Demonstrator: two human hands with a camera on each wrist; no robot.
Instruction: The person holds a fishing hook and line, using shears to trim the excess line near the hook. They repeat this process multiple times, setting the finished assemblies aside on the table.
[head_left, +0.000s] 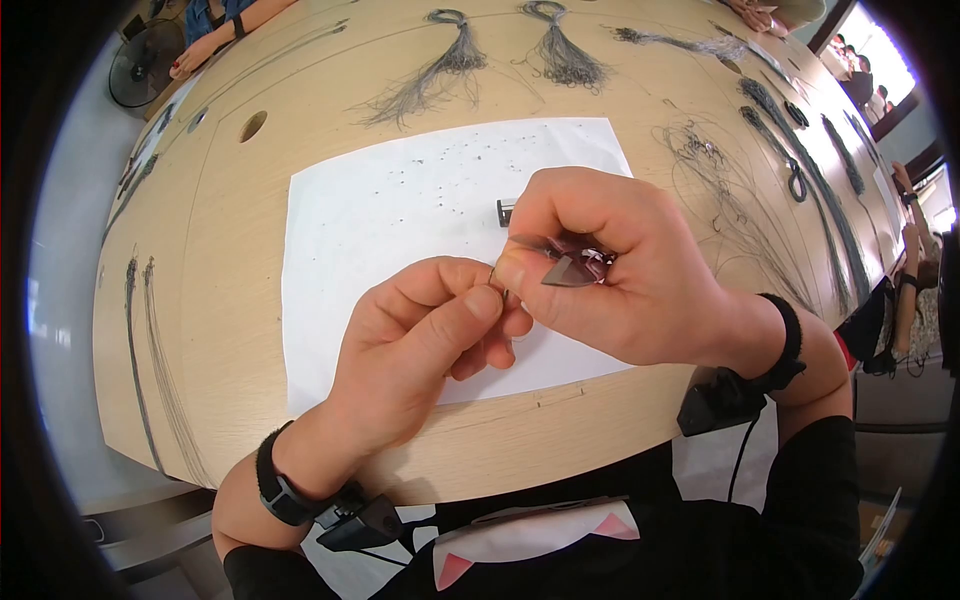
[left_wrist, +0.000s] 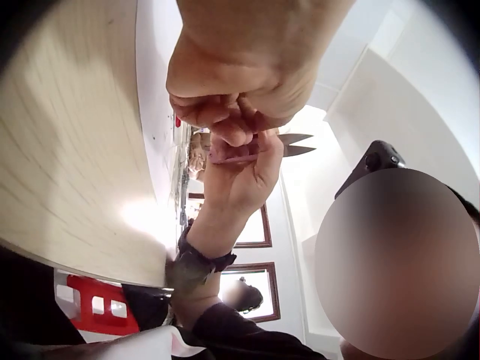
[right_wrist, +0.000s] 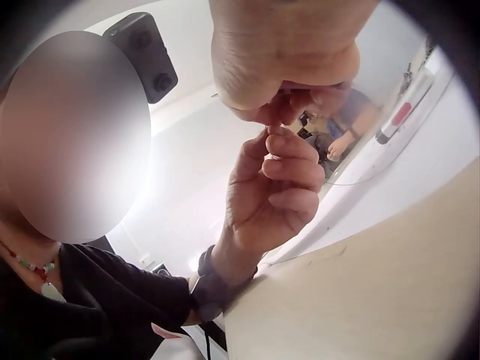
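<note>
My left hand (head_left: 415, 325) pinches a small piece of thin dark line (head_left: 506, 295) between thumb and forefinger, over the front of a white paper sheet (head_left: 345, 260). Its other fingers curl below. My right hand (head_left: 640, 265) meets it fingertip to fingertip, thumb and forefinger pinched together at the same spot. Tucked in that right hand is a pair of small scissors (head_left: 568, 270) with purplish handles, the blades jutting out past the fingers. In the right wrist view a fine line (right_wrist: 358, 182) curves away from the left hand. The pinched end is mostly hidden by fingertips.
Tiny dark bits (head_left: 440, 190) dot the paper; a small black-and-white object (head_left: 504, 212) lies beside the right hand. Bundles of thin line (head_left: 567, 55) lie at the back, with a loose tangle (head_left: 700, 155) and dark coils (head_left: 790, 160) to the right. Other people sit around the table.
</note>
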